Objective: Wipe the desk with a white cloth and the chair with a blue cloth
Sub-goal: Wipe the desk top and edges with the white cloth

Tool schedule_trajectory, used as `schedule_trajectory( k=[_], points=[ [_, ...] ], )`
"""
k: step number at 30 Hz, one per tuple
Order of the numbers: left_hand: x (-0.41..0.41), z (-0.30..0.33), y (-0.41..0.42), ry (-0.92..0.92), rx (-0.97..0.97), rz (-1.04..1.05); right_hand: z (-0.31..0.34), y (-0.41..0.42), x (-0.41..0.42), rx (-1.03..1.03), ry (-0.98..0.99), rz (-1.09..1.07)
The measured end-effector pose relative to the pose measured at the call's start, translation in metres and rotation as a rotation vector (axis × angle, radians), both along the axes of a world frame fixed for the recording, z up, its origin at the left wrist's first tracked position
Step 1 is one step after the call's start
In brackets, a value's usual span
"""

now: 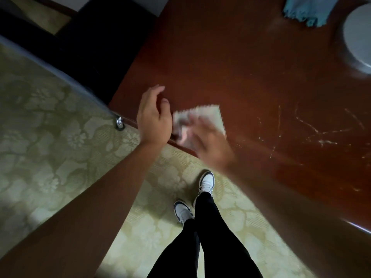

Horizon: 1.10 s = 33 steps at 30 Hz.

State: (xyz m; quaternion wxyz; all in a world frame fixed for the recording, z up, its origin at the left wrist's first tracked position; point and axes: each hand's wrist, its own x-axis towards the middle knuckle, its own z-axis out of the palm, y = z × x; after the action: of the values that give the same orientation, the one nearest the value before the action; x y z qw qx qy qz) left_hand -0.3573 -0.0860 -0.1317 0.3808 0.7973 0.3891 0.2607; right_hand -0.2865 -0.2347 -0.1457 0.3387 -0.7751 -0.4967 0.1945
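Head view looks down on a dark red-brown desk (251, 67) and a pale green patterned carpet (50, 121). White cloth (208, 115), with a zigzag-cut edge, lies flat on the desk close to its near edge. Right hand (208, 143) lies over the near part of the cloth, palm down; it is heavily blurred, so whether its fingers press flat or pinch the fabric cannot be told. Left hand (153, 115) is at the desk edge just left of the cloth, fingers relaxed and slightly curved with a narrow gap to the thumb, holding nothing; whether it touches the cloth cannot be told. Blue cloth (309, 11) lies crumpled at the far right of the desk, well apart from both hands. A round grey object (359, 35), cut off by the frame, stands on the desk just beside the blue cloth. Pale scratch-like marks (321, 133) show on the desk surface right of the white cloth. A dark piece of furniture (96, 47) stands left of the desk; whether it is the chair cannot be told. The person's legs in black trousers (208, 237) and white shoes (206, 182) stand on the carpet before the desk.
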Motion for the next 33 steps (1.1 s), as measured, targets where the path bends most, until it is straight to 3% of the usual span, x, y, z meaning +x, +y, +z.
schedule_trajectory(
  k=[2, 4, 6, 7, 10, 13, 17, 20, 22, 24, 28, 31, 33],
  points=[
    [0.003, 0.001, 0.001, 0.049, -0.012, -0.070, 0.007, -0.026, -0.030, 0.058, 0.149, -0.012],
    [0.005, -0.003, -0.003, 0.126, 0.015, -0.185, 0.016, -0.035, -0.014, 0.210, 0.371, -0.302],
    [0.006, -0.008, -0.008, 0.179, 0.029, -0.228, 0.029, -0.032, 0.031, 0.261, 0.258, -0.650],
    [0.007, -0.009, -0.009, 0.186, 0.026, -0.224, 0.034, -0.029, 0.053, 0.231, 0.159, -0.700],
    [0.009, -0.011, -0.014, 0.202, 0.039, -0.211, 0.034, -0.011, 0.080, 0.094, 0.082, -0.496],
    [0.012, -0.009, -0.012, 0.251, 0.060, -0.219, 0.010, -0.004, 0.050, -0.066, -0.089, -0.328],
    [0.013, -0.005, -0.007, 0.340, 0.144, -0.264, 0.002, -0.026, -0.032, 0.049, -0.157, -0.055],
    [0.017, 0.000, -0.016, 0.301, 0.172, -0.334, 0.012, -0.044, 0.000, 0.126, 0.041, -0.292],
    [0.025, 0.002, -0.029, 0.258, 0.180, -0.387, 0.022, -0.050, 0.058, 0.157, -0.007, -0.501],
    [0.038, 0.004, -0.045, 0.241, 0.151, -0.413, 0.026, -0.059, 0.124, 0.052, -0.076, -0.575],
    [0.064, 0.003, -0.071, 0.263, 0.139, -0.433, 0.012, -0.069, 0.153, -0.209, -0.053, -0.502],
    [0.073, 0.001, -0.080, 0.273, 0.138, -0.411, 0.000, -0.082, 0.070, -0.087, -0.194, -0.278],
    [0.076, -0.001, -0.084, 0.279, 0.141, -0.405, -0.001, -0.100, 0.022, -0.053, -0.181, -0.049]
  ],
)
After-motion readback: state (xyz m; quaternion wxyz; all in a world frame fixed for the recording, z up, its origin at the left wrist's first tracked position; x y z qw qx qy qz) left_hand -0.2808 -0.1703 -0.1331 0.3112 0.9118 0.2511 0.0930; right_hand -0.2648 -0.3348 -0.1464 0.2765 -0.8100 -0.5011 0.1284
